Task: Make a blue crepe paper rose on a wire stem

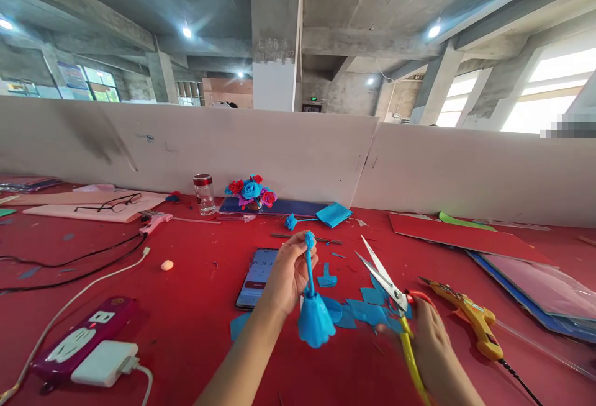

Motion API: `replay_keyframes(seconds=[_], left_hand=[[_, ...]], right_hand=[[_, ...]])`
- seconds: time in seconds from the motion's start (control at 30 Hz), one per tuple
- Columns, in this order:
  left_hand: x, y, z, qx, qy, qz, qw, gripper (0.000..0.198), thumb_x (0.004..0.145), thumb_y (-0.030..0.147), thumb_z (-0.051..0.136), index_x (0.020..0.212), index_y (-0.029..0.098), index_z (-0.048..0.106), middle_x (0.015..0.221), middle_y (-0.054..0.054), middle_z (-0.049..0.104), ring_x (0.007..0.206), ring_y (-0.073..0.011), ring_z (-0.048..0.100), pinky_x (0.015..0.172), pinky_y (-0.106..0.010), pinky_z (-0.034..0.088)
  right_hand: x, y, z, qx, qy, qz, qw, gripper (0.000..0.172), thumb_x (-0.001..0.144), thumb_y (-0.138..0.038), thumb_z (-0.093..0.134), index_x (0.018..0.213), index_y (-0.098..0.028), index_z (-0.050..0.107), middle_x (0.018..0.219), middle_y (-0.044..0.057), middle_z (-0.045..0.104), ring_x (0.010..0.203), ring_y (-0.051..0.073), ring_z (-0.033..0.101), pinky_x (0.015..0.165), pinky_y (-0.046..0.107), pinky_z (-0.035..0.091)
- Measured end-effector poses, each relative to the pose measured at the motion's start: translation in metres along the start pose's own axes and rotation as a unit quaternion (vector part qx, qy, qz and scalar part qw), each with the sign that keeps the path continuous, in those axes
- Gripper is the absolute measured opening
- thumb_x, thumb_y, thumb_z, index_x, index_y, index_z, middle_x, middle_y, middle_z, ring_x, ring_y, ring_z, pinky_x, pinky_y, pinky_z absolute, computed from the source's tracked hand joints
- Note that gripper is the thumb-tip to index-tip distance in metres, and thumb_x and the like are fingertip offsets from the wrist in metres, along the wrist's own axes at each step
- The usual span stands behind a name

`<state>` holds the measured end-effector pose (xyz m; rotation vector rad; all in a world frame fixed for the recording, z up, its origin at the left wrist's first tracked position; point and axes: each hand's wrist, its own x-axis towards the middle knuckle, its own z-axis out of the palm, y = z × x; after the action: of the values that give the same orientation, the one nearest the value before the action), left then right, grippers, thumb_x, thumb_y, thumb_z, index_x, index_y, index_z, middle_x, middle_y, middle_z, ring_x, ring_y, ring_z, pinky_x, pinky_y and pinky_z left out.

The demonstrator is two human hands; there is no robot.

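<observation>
My left hand [289, 272] is closed in a pinch on a blue paper flower [316, 324], gripping its thin stem near the upper end. The flower hangs upside down, its ruffled bell of petals pointing at the table. On the right, scissors [384, 279] with red and yellow handles are in my right hand [431, 328], fingers wrapped round the handles. Their blades stand apart and point up and left, away from the flower. Blue paper scraps [367, 311] lie on the red table beneath and between both hands. Beside my left wrist rests a phone [254, 279], partly covered by the hand.
A yellow glue gun [470, 316] lies to the right, near stacked coloured sheets [535, 285]. Behind stand a paper bouquet [251, 192] and a glass jar [203, 195]. At left are a purple power strip [84, 338], cables, a pink glue gun [155, 222] and eyeglasses [114, 204].
</observation>
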<state>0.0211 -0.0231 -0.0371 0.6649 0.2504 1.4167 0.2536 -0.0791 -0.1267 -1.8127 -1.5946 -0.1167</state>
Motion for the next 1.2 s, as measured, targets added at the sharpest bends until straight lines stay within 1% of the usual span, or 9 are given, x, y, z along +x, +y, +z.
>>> replay_keyframes(seconds=[0.13, 0.27, 0.33, 0.43, 0.57, 0.67, 0.8, 1.03, 1.2], left_hand=[[-0.006, 0.000, 0.005, -0.039, -0.068, -0.084, 0.993, 0.012, 0.072, 0.016, 0.058, 0.083, 0.012, 0.062, 0.069, 0.000, 0.048, 0.060, -0.0049, 0.044, 0.053, -0.015, 0.036], [-0.011, 0.000, 0.008, -0.018, -0.108, -0.127, 0.986, 0.015, 0.074, 0.015, 0.058, 0.088, 0.011, 0.062, 0.072, -0.002, 0.048, 0.064, -0.0063, 0.045, 0.057, -0.017, 0.038], [-0.013, -0.001, 0.008, 0.000, -0.114, -0.128, 0.985, 0.016, 0.073, 0.016, 0.060, 0.088, 0.012, 0.063, 0.072, -0.002, 0.049, 0.066, -0.0073, 0.046, 0.060, -0.018, 0.039], [-0.013, -0.002, 0.008, 0.038, -0.113, -0.129, 0.984, 0.017, 0.070, 0.019, 0.064, 0.086, 0.013, 0.064, 0.072, -0.002, 0.051, 0.065, -0.0074, 0.047, 0.061, -0.018, 0.039], [-0.013, -0.003, 0.008, 0.113, -0.120, -0.146, 0.975, 0.019, 0.067, 0.021, 0.068, 0.084, 0.015, 0.063, 0.072, -0.001, 0.053, 0.061, -0.0061, 0.047, 0.056, -0.016, 0.036], [-0.014, -0.005, 0.006, 0.153, -0.110, -0.176, 0.966, 0.021, 0.065, 0.024, 0.070, 0.081, 0.017, 0.061, 0.072, 0.000, 0.054, 0.059, -0.0060, 0.049, 0.054, -0.016, 0.035], [-0.016, -0.009, 0.004, 0.138, -0.116, -0.216, 0.960, 0.025, 0.061, 0.025, 0.073, 0.081, 0.017, 0.059, 0.069, 0.002, 0.054, 0.058, -0.0055, 0.051, 0.053, -0.016, 0.036], [-0.012, -0.017, 0.007, 0.193, -0.066, -0.149, 0.968, 0.027, 0.075, 0.040, 0.056, 0.086, 0.016, 0.061, 0.073, -0.003, 0.059, 0.062, -0.0098, 0.054, 0.059, -0.021, 0.042], [-0.012, -0.019, 0.007, 0.453, -0.072, -0.019, 0.888, 0.020, 0.071, 0.033, 0.061, 0.081, 0.015, 0.064, 0.074, -0.006, 0.063, 0.071, -0.0171, 0.056, 0.063, -0.024, 0.040]], right_hand=[[0.011, 0.009, -0.001, -0.166, -0.077, 0.015, 0.983, 0.034, 0.069, -0.041, 0.047, 0.091, -0.014, 0.047, 0.092, 0.019, 0.058, 0.087, 0.036, 0.054, 0.067, 0.045, 0.041], [0.017, 0.009, 0.007, -0.190, -0.136, 0.044, 0.971, 0.028, 0.070, -0.038, 0.049, 0.085, -0.015, 0.051, 0.082, 0.016, 0.062, 0.078, 0.032, 0.059, 0.063, 0.039, 0.042], [0.022, 0.007, 0.007, -0.149, -0.177, 0.038, 0.972, 0.025, 0.069, -0.033, 0.050, 0.085, -0.014, 0.053, 0.078, 0.014, 0.064, 0.074, 0.028, 0.061, 0.062, 0.035, 0.044], [0.030, -0.006, -0.007, -0.053, -0.221, -0.055, 0.972, 0.019, 0.067, -0.026, 0.052, 0.083, -0.018, 0.057, 0.085, 0.010, 0.064, 0.079, 0.025, 0.061, 0.067, 0.033, 0.046], [0.041, -0.052, -0.043, 0.102, -0.121, -0.126, 0.979, 0.031, 0.079, -0.031, 0.044, 0.107, -0.022, 0.053, 0.106, 0.008, 0.059, 0.094, 0.021, 0.057, 0.079, 0.032, 0.046], [0.043, -0.091, -0.066, 0.198, -0.105, -0.176, 0.958, 0.039, 0.083, -0.029, 0.043, 0.123, -0.027, 0.043, 0.117, 0.007, 0.052, 0.098, 0.018, 0.056, 0.079, 0.028, 0.046], [0.047, -0.115, -0.073, 0.258, -0.176, -0.260, 0.914, 0.028, 0.085, -0.025, 0.040, 0.104, -0.026, 0.060, 0.102, 0.007, 0.060, 0.088, 0.018, 0.058, 0.072, 0.027, 0.048], [0.059, -0.103, -0.043, 0.418, -0.210, -0.078, 0.880, 0.012, 0.076, -0.030, 0.056, 0.080, -0.019, 0.060, 0.069, 0.001, 0.061, 0.063, 0.013, 0.056, 0.056, 0.023, 0.045], [0.059, -0.092, -0.017, 0.512, -0.240, 0.011, 0.825, 0.021, 0.070, -0.035, 0.063, 0.068, -0.015, 0.056, 0.059, -0.002, 0.055, 0.054, 0.009, 0.048, 0.050, 0.019, 0.038]])
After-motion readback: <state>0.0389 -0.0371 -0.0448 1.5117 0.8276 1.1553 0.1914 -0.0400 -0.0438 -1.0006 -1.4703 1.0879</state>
